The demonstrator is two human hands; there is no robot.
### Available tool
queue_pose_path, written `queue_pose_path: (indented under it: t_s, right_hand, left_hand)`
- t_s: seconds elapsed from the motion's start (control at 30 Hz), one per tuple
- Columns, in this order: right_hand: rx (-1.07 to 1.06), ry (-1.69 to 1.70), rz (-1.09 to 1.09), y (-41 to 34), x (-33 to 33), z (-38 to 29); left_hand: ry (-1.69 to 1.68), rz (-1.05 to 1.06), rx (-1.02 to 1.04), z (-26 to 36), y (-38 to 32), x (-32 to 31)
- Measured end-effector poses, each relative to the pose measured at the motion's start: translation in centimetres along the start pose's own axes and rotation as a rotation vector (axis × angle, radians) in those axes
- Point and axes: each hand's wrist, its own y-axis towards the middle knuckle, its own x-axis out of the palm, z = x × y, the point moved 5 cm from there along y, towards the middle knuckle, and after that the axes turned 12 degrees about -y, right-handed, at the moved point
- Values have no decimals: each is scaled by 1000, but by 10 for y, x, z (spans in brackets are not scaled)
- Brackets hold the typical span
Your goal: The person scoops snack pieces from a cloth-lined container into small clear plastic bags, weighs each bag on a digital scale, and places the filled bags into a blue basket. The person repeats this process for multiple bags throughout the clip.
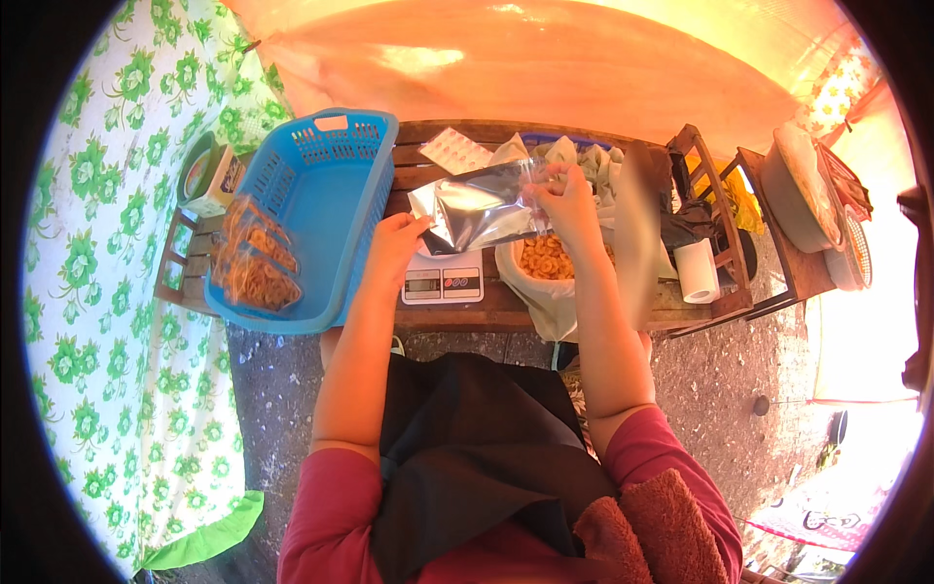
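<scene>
A shiny silver foil pouch (478,204) is stretched between my two hands, over a white digital kitchen scale (445,281). My left hand (398,244) pinches its left end near a lower corner. At the other end, the fingers of my right hand (565,197) grip the pouch's clear plastic edge. The pouch looks flat, and its contents cannot be seen. Below my right hand stands a cloth-lined container (547,303) of round orange-brown chips (546,257), partly hidden by my forearm. The scale's platform is mostly covered by the pouch.
On the left, a blue plastic basket (306,197) holds several clear bags of chips (259,277). A sheet of stickers (456,151) lies on the slatted wooden table (467,317). At the right are a paper roll (697,270), a wooden rack (719,197) and a large basin (803,190).
</scene>
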Motion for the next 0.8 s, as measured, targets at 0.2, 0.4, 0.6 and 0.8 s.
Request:
queue_pose_path:
  t_s: [0.2,0.4,0.6,0.8]
  right_hand:
    - [0,51,14,5,-5,-4]
    - [51,148,-210,5,-7,-1]
    - [95,101,-334,3,-21,-8]
    - [83,15,-406,11,-21,-11]
  left_hand:
    - [-354,-132,-31,11,-11,19]
    - [-505,-294,-142,22,-14,34]
    - [-123,-119,-9,19,-9,18]
    - [-86,-118,46,-4,4,12]
